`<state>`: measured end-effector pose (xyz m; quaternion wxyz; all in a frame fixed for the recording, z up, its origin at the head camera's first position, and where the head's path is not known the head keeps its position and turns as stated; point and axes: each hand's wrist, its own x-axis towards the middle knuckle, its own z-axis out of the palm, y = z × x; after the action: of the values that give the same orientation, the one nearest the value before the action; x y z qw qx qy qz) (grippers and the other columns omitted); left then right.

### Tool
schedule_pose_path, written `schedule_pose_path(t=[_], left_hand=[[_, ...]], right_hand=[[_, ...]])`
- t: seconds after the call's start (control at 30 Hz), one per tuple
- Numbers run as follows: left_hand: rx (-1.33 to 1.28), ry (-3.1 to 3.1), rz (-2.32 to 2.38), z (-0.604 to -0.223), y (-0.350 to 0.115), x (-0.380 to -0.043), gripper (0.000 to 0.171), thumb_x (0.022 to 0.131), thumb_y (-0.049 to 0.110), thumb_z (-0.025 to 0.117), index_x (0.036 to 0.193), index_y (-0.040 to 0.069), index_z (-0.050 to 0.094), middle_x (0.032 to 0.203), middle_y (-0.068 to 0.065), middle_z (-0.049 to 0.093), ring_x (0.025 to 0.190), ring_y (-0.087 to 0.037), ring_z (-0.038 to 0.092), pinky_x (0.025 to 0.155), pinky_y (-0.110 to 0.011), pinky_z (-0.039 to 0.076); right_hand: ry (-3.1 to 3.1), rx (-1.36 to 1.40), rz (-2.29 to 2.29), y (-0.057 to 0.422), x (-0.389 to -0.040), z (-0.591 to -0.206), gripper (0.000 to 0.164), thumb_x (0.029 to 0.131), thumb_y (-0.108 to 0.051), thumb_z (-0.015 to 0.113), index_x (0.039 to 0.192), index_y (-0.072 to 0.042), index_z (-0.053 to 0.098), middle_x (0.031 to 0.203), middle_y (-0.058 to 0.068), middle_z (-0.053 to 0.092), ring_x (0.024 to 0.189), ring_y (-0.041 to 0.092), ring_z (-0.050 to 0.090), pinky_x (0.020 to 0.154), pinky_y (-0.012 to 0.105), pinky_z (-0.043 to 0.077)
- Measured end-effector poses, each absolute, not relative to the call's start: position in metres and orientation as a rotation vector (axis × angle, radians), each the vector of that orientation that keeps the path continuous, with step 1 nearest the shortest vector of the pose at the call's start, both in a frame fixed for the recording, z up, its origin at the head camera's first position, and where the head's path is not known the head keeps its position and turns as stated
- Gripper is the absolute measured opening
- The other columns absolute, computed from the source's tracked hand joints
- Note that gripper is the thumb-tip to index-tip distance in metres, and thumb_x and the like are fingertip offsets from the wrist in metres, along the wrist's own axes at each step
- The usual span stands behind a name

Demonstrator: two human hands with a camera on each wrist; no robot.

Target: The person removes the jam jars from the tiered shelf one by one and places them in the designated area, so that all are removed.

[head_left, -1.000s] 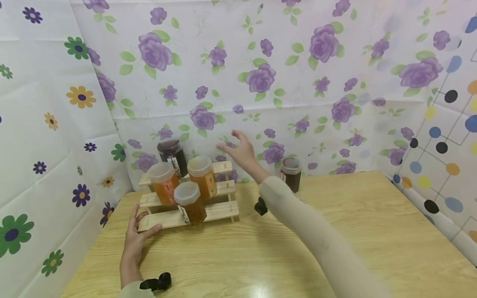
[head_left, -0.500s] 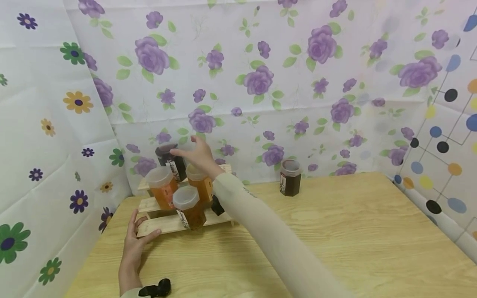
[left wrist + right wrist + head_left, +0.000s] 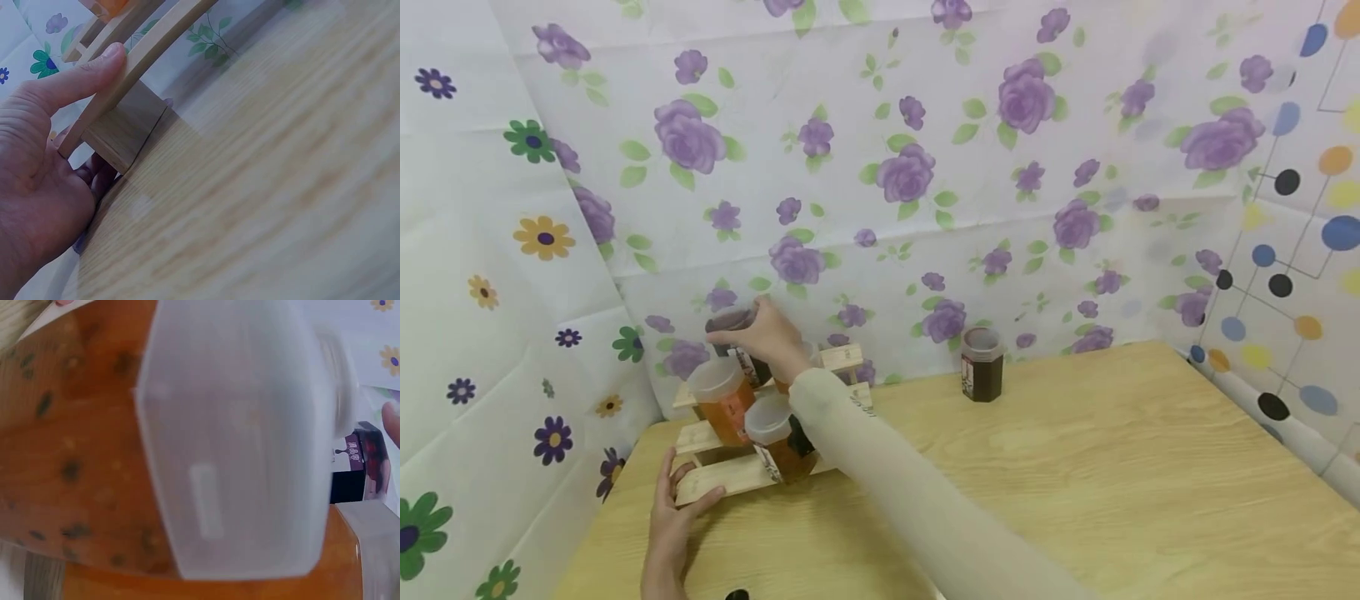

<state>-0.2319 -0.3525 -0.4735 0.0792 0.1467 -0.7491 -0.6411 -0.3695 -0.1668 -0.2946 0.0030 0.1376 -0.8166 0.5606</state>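
A three-step wooden stand (image 3: 718, 481) bears several jars. My left hand (image 3: 670, 521) grips the left end of its lowest step, thumb on top. On the top step is a dark jar (image 3: 752, 367) with a clear lid. Around that lid my right hand (image 3: 769, 337) spreads thumb and fingers; in the right wrist view a fingertip (image 3: 392, 422) appears slightly apart from the dark jar. An orange jar (image 3: 727, 410) sits on the middle step, left. Beside it, another jar is mostly hidden by my right hand and sleeve. An amber, speckled jar (image 3: 784, 446) stands on the lowest step.
Another dark jar (image 3: 982, 367) stands on the wooden table (image 3: 1075, 467) near the back wall, right of the stand. Flowered sheeting (image 3: 880, 225) hangs close behind the stand. My right sleeve (image 3: 917, 500) crosses in front of the stand's right side.
My right hand has moved left and down, from above the stand's right end to the dark jar's lid. The left hand keeps its grip on the stand. The head view has shifted slightly.
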Motion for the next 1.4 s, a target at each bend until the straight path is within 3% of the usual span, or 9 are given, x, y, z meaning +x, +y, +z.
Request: schedule_pose_path(t=[0.07,0.1,0.33,0.57,0.8,1.0,1.17,1.27,1.4], left_hand=[[0.462,-2.240,-1.898,-0.476,-0.355,-0.228,0.111,0.083,0.011,0.077,0.153,0.049,0.000,0.123,0.031,0.035,0.145,-0.018,0.013,0.084,-0.005,0.039],[0.457,-2.230,-1.894,-0.477,-0.356,-0.227,0.110,0.083,0.010,0.077,0.153,0.048,0.001,0.122,0.030,0.036,0.143,-0.016,0.016,0.081,-0.003,0.040],[0.412,-2.196,-1.901,-0.474,-0.360,-0.228,0.108,0.084,0.008,0.076,0.155,0.045,0.003,0.124,0.028,0.037,0.126,0.002,0.027,0.079,-0.006,0.044],[0.397,-2.157,-1.906,-0.469,-0.361,-0.231,0.109,0.083,0.003,0.075,0.156,0.040,0.004,0.124,0.027,0.037,0.143,-0.016,0.013,0.080,-0.004,0.043],[0.391,-2.156,-1.910,-0.467,-0.358,-0.230,0.108,0.084,0.005,0.075,0.156,0.042,0.004,0.125,0.026,0.037,0.145,-0.020,0.007,0.079,-0.004,0.042],[0.388,-2.177,-1.887,-0.466,-0.355,-0.233,0.108,0.083,0.006,0.076,0.155,0.043,0.005,0.126,0.026,0.037,0.146,-0.021,0.008,0.092,-0.006,0.031],[0.395,-2.167,-1.903,-0.469,-0.354,-0.235,0.109,0.082,0.006,0.077,0.155,0.044,0.005,0.127,0.025,0.037,0.145,-0.019,0.011,0.109,-0.020,0.026],[0.391,-2.184,-1.923,-0.474,-0.351,-0.232,0.110,0.082,0.008,0.077,0.155,0.044,0.003,0.128,0.025,0.036,0.147,-0.022,0.009,0.119,-0.038,0.020],[0.365,-2.178,-1.925,-0.479,-0.352,-0.228,0.109,0.083,0.006,0.076,0.156,0.041,0.002,0.128,0.023,0.036,0.149,-0.027,0.004,0.121,-0.050,0.014]], right_hand=[[-2.615,0.404,1.678,-0.174,-0.369,-0.297,0.094,0.068,-0.060,0.082,0.144,-0.023,0.042,0.136,-0.004,0.057,0.119,0.018,0.058,0.094,0.035,0.051],[-2.632,0.388,1.644,-0.178,-0.369,-0.298,0.095,0.067,-0.061,0.082,0.146,-0.024,0.041,0.139,-0.004,0.056,0.121,0.018,0.057,0.095,0.035,0.050],[-2.697,0.345,1.353,-0.188,-0.375,-0.294,0.074,0.067,-0.065,0.079,0.126,-0.026,0.059,0.116,-0.007,0.068,0.101,0.012,0.064,0.081,0.027,0.051],[-2.686,0.272,1.332,-0.192,-0.376,-0.288,0.064,0.066,-0.063,0.081,0.116,-0.027,0.065,0.106,-0.009,0.070,0.094,0.011,0.064,0.077,0.027,0.051],[-2.564,0.204,1.531,-0.187,-0.373,-0.287,0.053,0.066,-0.056,0.084,0.105,-0.025,0.069,0.097,-0.008,0.070,0.086,0.011,0.064,0.072,0.026,0.051],[-2.446,0.212,1.688,-0.178,-0.373,-0.287,0.064,0.069,-0.053,0.084,0.122,-0.024,0.062,0.108,-0.006,0.068,0.096,0.014,0.064,0.081,0.029,0.052],[-2.385,0.199,1.794,-0.174,-0.370,-0.287,0.076,0.070,-0.052,0.083,0.135,-0.025,0.054,0.127,-0.005,0.063,0.112,0.017,0.060,0.091,0.034,0.052],[-2.376,0.207,1.810,-0.171,-0.369,-0.291,0.079,0.071,-0.055,0.082,0.139,-0.029,0.050,0.136,-0.005,0.058,0.121,0.018,0.057,0.097,0.036,0.051],[-2.379,0.249,1.801,-0.168,-0.368,-0.296,0.082,0.071,-0.059,0.080,0.141,-0.031,0.048,0.137,-0.004,0.057,0.122,0.019,0.056,0.098,0.038,0.050]])
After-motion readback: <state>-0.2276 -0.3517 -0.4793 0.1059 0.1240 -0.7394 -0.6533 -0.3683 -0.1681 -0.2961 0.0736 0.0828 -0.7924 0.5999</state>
